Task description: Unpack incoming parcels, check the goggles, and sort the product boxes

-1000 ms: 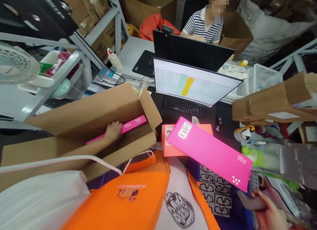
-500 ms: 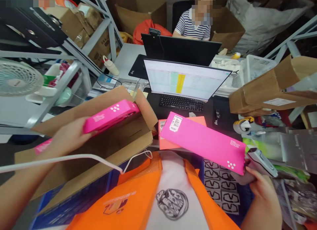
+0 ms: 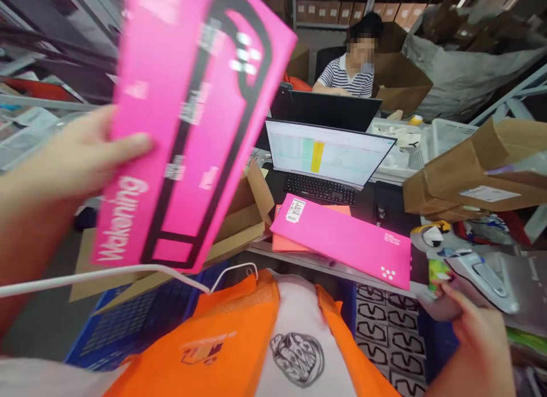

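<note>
My left hand (image 3: 88,152) grips a large pink flat box (image 3: 171,209), raised and tilted in front of me. Its face carries white "Wakening" lettering and a black looped strap design; the thumb lies on this face. A second pink box (image 3: 342,237) with a white barcode label lies across an orange box (image 3: 290,243) at the desk's front edge. To the right of that box, my right hand (image 3: 474,317) is open, thumb and fingers apart, with nothing visible held. Close by it are a white-and-grey handheld device (image 3: 485,277) and a small green packet (image 3: 438,271).
An open cardboard carton (image 3: 243,215) is partly hidden behind the raised box, above a blue crate (image 3: 123,323). A monitor (image 3: 329,152), keyboard (image 3: 318,189) and mouse (image 3: 381,215) occupy the desk. Opposite sits a person (image 3: 350,72). Cartons (image 3: 478,163) stand right.
My left hand has lifted its pink box out of the carton and turned its face toward me. My right hand has let go of the other pink box and moved right.
</note>
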The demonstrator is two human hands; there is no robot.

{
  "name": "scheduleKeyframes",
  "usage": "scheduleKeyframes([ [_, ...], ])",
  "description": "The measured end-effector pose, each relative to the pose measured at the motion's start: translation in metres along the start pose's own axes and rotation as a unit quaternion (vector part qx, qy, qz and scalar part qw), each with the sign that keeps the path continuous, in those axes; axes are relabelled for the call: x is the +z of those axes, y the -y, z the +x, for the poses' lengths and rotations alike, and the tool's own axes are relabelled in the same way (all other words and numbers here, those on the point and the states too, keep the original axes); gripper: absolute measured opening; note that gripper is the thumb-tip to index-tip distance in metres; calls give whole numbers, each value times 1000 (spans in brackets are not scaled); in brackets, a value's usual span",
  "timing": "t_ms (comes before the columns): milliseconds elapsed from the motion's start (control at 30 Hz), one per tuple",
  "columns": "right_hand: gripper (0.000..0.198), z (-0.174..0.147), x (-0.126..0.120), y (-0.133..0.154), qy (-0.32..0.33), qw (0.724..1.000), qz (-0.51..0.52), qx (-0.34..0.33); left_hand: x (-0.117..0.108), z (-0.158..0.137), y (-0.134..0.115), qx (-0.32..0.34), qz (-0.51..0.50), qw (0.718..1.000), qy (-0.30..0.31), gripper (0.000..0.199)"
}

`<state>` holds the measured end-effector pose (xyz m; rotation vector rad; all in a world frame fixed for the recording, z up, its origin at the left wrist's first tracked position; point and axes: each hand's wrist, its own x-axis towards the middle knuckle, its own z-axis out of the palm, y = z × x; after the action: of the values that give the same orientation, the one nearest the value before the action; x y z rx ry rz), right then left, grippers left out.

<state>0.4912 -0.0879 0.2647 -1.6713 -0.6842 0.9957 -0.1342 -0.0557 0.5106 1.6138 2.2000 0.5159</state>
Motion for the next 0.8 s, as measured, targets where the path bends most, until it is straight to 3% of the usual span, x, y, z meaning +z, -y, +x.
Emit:
scheduleKeyframes([
  [33,30,-6,-5,7,-18,1000,-8,-14,17,2,-21,10,-99,995,10,97],
  [133,25,-30,-17,23,-11,997,-56,-59,73,11,-73,77,-208,965,142,102],
  [233,29,-60,-17,35,53,988,-105,-100,125,16,-112,157,-252,927,230,99],
  [333,35,-82,-10,44,43,982,-101,-152,163,15,-139,197,-249,904,286,95],
  [433,44,-90,-12,45,27,977,-86,-193,187,14,-149,220,-238,893,313,87],
  [533,33,-91,-31,37,18,976,-73,-205,201,18,-147,189,-292,874,340,79],
  [600,22,-91,-49,27,35,978,-64,-198,209,25,-142,143,-387,841,350,76],
  [733,32,-92,-70,10,103,974,-22,-198,226,37,-136,107,-576,753,300,69],
  [800,29,-94,-69,8,139,969,-10,-203,238,36,-140,106,-616,733,268,66],
])
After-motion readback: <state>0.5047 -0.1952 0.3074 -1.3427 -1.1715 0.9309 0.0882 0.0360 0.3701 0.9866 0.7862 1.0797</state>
